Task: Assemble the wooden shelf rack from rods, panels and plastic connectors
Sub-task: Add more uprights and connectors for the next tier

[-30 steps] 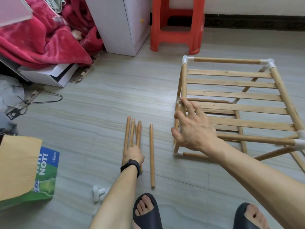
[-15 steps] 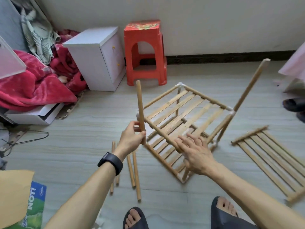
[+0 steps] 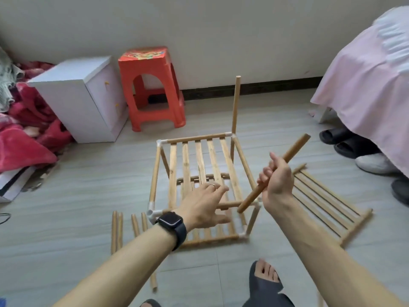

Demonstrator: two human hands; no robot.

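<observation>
At the half-built wooden slatted rack (image 3: 200, 156), our left hand (image 3: 205, 207) is spread open and empty over the near rail, apparently to brace it. Our right hand (image 3: 276, 182) grips a round wooden rod (image 3: 295, 149) in a fist, its lower tip angled at the rack's near-right white plastic connector (image 3: 257, 204), its likely socket. Spare wooden rods (image 3: 116, 229) wait left of the rack and a loose slatted panel (image 3: 327, 204) right, while one upright post (image 3: 235, 107) stands at its far-right corner.
</observation>
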